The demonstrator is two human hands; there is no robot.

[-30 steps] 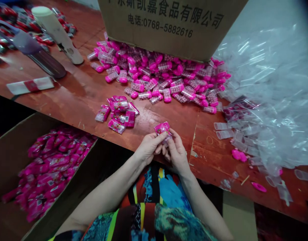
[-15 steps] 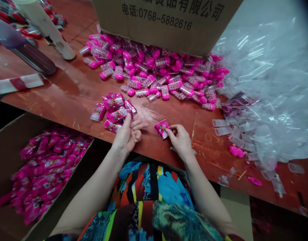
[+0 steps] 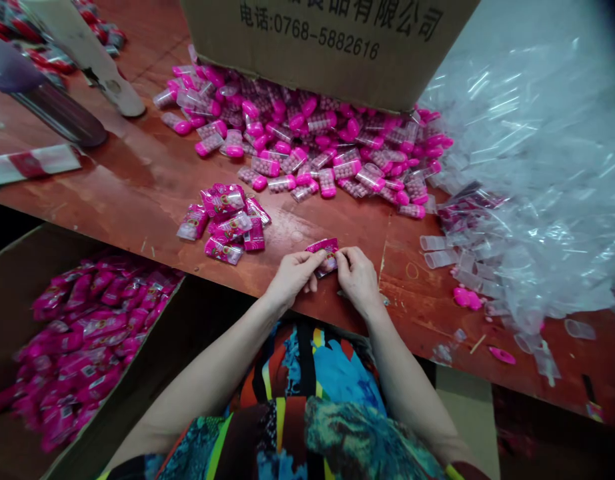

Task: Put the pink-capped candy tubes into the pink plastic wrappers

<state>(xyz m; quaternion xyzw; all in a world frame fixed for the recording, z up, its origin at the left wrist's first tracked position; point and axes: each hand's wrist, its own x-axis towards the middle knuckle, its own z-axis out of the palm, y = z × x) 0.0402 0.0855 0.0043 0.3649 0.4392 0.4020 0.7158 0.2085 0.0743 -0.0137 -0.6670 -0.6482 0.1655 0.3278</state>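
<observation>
Between both hands, just above the table, is a small pink printed sachet point(image 3: 326, 248). My left hand point(image 3: 296, 275) pinches its left side with thumb and fingers. On its right edge, my right hand point(image 3: 358, 277) is closed with thumb and forefinger. To the left, a small pile of similar pink sachets point(image 3: 226, 227) lies on the red-brown table point(image 3: 152, 193). Farther back spreads a heap of clear capsule-shaped candy tubes point(image 3: 327, 180) with pink caps and small beads inside.
A printed cardboard box point(image 3: 312, 53) stands over the heap. At right lie clear plastic bags point(image 3: 547, 200) and empty clear tubes point(image 3: 440, 259). An open carton with pink filled packets point(image 3: 97, 327) sits below the table's left edge. A dark bottle point(image 3: 72, 113) lies at far left.
My left hand has moved right, from beside the sachet pile to the single sachet, and now grips it. My right hand stays at the sachet's right side.
</observation>
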